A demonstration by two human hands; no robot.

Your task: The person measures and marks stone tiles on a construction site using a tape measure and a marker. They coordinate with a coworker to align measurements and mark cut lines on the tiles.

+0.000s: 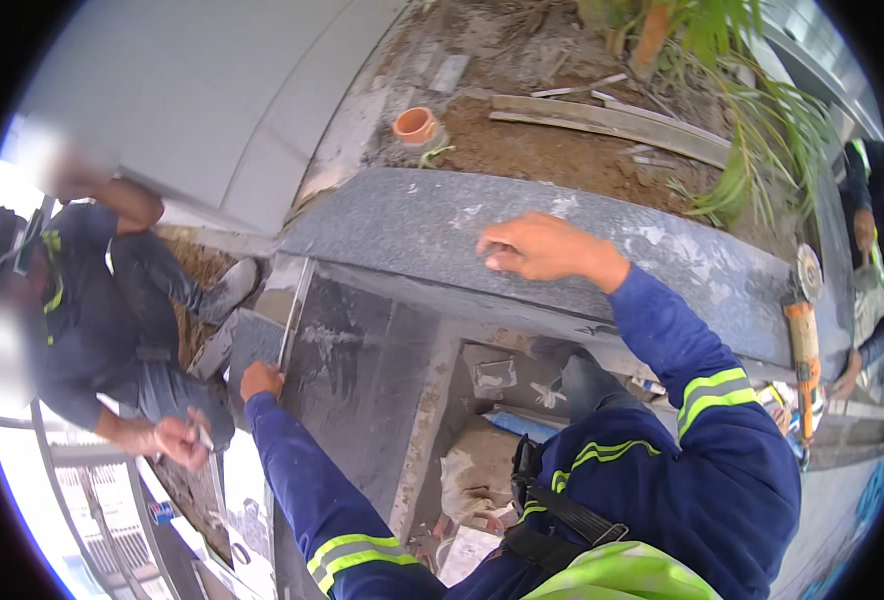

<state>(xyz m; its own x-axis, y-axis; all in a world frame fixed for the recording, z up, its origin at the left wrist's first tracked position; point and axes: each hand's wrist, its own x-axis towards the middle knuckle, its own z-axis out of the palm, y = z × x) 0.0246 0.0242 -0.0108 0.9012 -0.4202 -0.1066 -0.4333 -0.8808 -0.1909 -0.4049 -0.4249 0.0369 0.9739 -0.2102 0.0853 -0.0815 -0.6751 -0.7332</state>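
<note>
My left hand is closed around the near end of a thin straight metal strip. That strip runs along the edge where a small grey stone piece meets a dark, dusty slab. Over the long grey stone coping is my right hand, fingers loosely bent and a gap between thumb and forefinger. Nothing shows in it; whether it touches the stone I cannot tell. An orange angle grinder rests at the coping's right end, its disc toward the far side.
A co-worker crouches at the left, holding something small. Beyond the coping lie soil, an orange pipe end, wooden boards and a palm plant. A sack sits in the recess by my legs. Other people stand far right.
</note>
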